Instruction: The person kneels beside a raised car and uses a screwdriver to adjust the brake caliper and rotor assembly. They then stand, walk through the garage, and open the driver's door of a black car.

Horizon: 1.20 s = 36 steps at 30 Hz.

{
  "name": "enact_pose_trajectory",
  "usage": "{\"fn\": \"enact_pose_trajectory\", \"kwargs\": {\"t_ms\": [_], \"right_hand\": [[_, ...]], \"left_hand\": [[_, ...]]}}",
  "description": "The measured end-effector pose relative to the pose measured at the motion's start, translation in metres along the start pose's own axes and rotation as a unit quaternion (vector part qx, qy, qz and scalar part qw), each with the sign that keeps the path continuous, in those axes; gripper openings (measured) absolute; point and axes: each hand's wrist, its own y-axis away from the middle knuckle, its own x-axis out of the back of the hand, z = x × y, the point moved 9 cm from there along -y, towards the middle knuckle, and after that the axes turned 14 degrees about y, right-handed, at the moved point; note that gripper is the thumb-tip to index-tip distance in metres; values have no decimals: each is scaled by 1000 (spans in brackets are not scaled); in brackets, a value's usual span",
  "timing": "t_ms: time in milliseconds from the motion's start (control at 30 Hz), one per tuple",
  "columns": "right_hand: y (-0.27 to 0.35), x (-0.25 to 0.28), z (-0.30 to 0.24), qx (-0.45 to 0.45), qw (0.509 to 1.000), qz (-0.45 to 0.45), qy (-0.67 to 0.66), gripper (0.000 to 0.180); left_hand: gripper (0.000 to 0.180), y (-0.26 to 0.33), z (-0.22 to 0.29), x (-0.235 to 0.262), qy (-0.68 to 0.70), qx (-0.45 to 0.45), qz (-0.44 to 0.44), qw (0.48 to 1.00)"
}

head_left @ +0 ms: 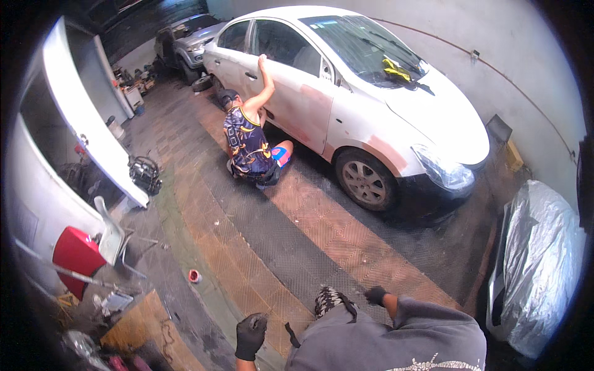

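My left hand (251, 337), in a black glove, hangs low beside my grey shirt with its fingers curled in. Nothing shows in it. My right hand (375, 295), also gloved in black, is partly hidden past my sleeve; its fingers are too dark to make out. Both hands are over the floor, apart from the car. Ahead stands a white car (303, 93) with pinkish sanded patches on its door and fender. A person (250, 139) in a patterned sleeveless top and dark cap sits beside its doors, one arm raised to the door.
A plastic-covered panel (538, 266) stands at my right. To the left are a red panel (77, 260), a white chair (110, 232), a red can (194, 276) on the floor and a flattened cardboard piece (148, 328). A yellow-and-black cloth (397, 70) lies near the windshield.
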Motion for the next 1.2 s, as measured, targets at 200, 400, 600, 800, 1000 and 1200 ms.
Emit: {"fn": "enact_pose_trajectory", "kwargs": {"t_ms": [200, 400, 600, 800, 1000, 1200], "right_hand": [[-92, 94, -18, -105, 897, -201, -380, 29], [-326, 300, 20, -59, 885, -158, -433, 27], [-587, 678, -60, 74, 804, -69, -586, 24], [-775, 804, -88, 62, 792, -53, -604, 18], [-883, 855, -110, 54, 833, -95, -542, 15], [-1008, 888, -98, 28, 898, -181, -400, 15]], "left_hand": [[21, -204, 24, 103, -102, -24, 45, 993], [19, -366, 37, 146, -120, -106, 60, 985], [19, -456, 10, 274, -108, -29, 179, 977], [19, -621, 9, 413, -95, -79, 213, 969], [21, -827, 69, 559, -135, -76, 179, 972], [23, -1049, 41, 672, -79, -53, 145, 985]]}}
